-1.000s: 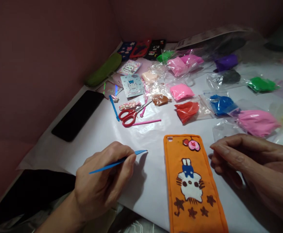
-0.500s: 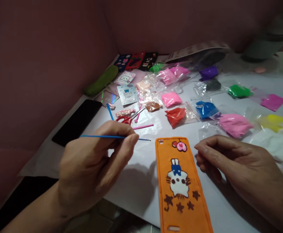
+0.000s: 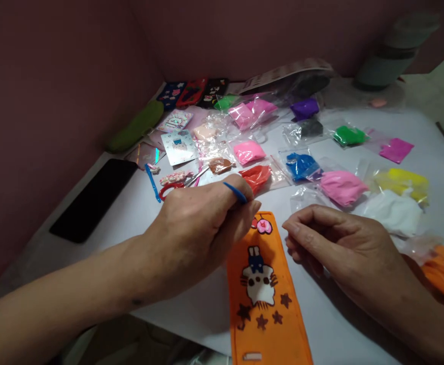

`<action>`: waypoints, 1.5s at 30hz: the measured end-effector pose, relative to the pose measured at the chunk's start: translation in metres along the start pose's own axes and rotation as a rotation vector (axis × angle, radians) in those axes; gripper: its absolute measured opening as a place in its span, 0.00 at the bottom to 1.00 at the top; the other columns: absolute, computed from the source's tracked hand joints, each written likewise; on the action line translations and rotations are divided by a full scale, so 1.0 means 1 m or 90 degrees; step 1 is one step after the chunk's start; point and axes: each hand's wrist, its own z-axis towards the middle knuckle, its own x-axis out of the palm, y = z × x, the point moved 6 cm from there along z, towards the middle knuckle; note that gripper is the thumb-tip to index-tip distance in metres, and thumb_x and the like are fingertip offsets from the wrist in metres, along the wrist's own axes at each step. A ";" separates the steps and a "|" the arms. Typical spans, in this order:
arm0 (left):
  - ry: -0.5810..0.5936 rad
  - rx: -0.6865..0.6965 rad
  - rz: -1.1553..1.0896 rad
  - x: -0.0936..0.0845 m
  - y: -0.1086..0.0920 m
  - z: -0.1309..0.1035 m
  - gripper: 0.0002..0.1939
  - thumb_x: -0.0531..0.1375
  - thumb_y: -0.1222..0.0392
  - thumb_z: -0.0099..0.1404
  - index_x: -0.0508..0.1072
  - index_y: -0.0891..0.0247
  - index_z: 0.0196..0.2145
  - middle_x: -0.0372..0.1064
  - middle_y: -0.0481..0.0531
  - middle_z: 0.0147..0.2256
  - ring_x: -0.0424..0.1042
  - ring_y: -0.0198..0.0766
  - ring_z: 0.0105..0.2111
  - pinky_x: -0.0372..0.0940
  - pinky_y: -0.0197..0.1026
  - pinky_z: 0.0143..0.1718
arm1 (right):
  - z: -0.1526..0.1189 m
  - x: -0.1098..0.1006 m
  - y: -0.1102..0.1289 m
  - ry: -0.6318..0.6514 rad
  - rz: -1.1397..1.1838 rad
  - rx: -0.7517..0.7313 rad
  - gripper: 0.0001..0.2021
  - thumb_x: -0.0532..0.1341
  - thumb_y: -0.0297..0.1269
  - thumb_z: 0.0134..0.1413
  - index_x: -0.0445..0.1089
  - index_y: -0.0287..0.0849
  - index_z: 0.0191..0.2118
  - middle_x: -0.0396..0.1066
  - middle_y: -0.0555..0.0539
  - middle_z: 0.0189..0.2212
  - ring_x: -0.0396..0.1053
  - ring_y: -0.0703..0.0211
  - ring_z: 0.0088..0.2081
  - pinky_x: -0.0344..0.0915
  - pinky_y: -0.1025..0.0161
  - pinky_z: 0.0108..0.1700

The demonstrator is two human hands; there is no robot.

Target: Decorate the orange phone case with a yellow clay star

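My left hand (image 3: 206,223) is closed in a pinch round a thin blue modelling tool (image 3: 235,192), over the top end of an orange phone case (image 3: 271,337). The tool's tip is hidden behind my fingers. The case lies flat, decorated with an upside-down white cat in blue, brown stars and a pink-and-red cherry shape near the top. Just right of the case, my right hand (image 3: 339,248) rests with thumb and fingertips pressed together; whatever is between them, if anything, cannot be made out.
Bags of coloured clay, among them red (image 3: 258,178), blue (image 3: 301,166), pink (image 3: 343,187) and white (image 3: 395,212), spread across the white table. At left lie a black phone (image 3: 94,199) and red-handled scissors (image 3: 171,191). A bottle (image 3: 385,63) stands at the back right.
My left hand has moved right with the blue tool, from beside the case to over its top end. The tool now points away from view. The camera view has shifted right.
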 end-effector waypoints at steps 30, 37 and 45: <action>0.022 -0.011 -0.020 0.019 0.013 0.001 0.09 0.53 0.64 0.70 0.68 0.61 0.31 0.66 0.44 0.19 0.59 0.29 0.14 0.59 0.33 0.19 | -0.002 0.001 -0.006 0.007 0.032 0.031 0.11 0.61 0.44 0.60 0.72 0.47 0.29 0.67 0.53 0.21 0.61 0.66 0.20 0.55 0.69 0.19; 0.022 0.012 -0.035 0.020 0.012 -0.001 0.07 0.56 0.66 0.69 0.70 0.67 0.32 0.64 0.43 0.20 0.60 0.27 0.17 0.55 0.31 0.19 | -0.001 0.001 -0.004 -0.004 0.045 0.018 0.11 0.62 0.43 0.59 0.72 0.46 0.28 0.67 0.54 0.21 0.61 0.68 0.20 0.55 0.71 0.19; 0.024 0.018 -0.042 0.020 0.010 0.000 0.08 0.57 0.67 0.68 0.71 0.71 0.31 0.62 0.43 0.20 0.56 0.26 0.17 0.49 0.33 0.17 | -0.001 0.000 -0.005 -0.008 0.046 0.013 0.10 0.63 0.43 0.59 0.73 0.47 0.29 0.68 0.55 0.20 0.60 0.70 0.20 0.55 0.73 0.18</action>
